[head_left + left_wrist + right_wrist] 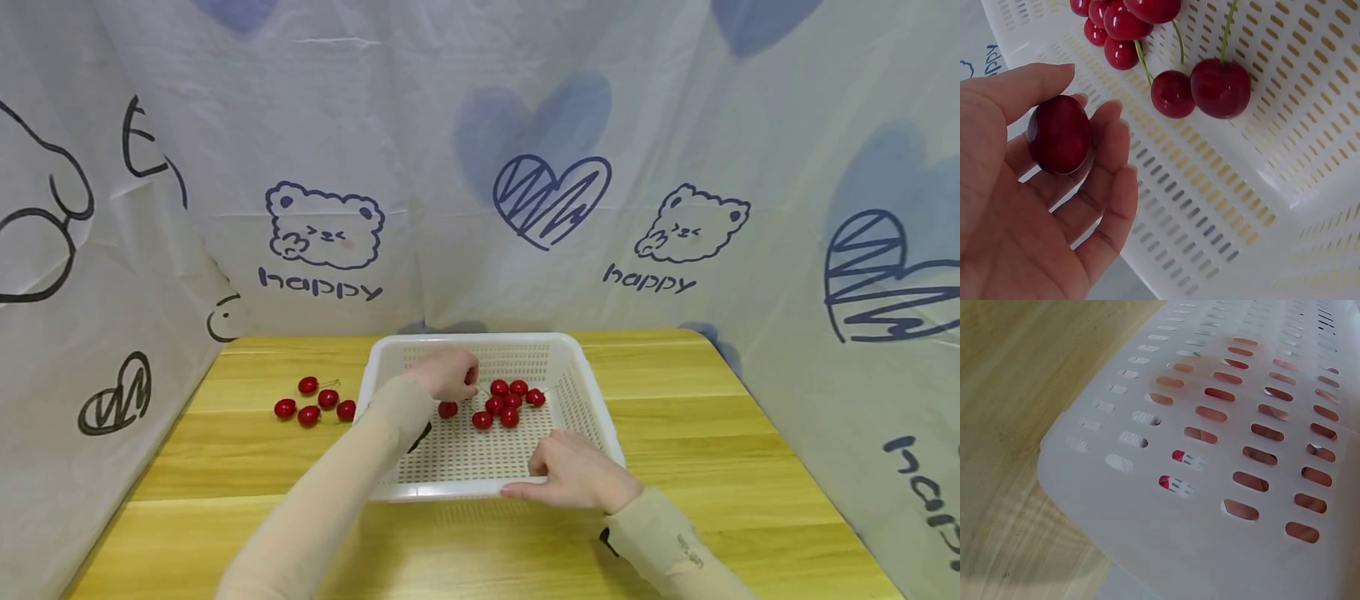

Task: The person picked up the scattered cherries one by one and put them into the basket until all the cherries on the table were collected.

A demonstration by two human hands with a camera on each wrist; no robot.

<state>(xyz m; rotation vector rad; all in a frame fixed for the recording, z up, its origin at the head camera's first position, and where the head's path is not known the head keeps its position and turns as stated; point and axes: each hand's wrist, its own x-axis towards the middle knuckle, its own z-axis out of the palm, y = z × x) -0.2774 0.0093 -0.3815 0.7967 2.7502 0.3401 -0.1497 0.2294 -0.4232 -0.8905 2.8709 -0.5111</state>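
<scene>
Over the inside of a white slotted plastic basket (420, 492), my left hand (446, 375) holds a dark red cherry (1060, 134) between thumb and curled fingers. Several red cherries (509, 417) with thin green stems lie on the basket floor, two of them close to that hand in the left wrist view. My right hand (577, 471) grips the basket's near rim toward its right corner, thumb on the outer side. Through the slots of the basket wall (1147, 506), the right wrist view shows the fingers (1213, 414) on the inner side.
Several more cherries (308, 415) lie on the wooden table (697, 433) left of the basket, one right beside its wall. A pale printed cloth (442, 275) hangs behind the table and along both sides.
</scene>
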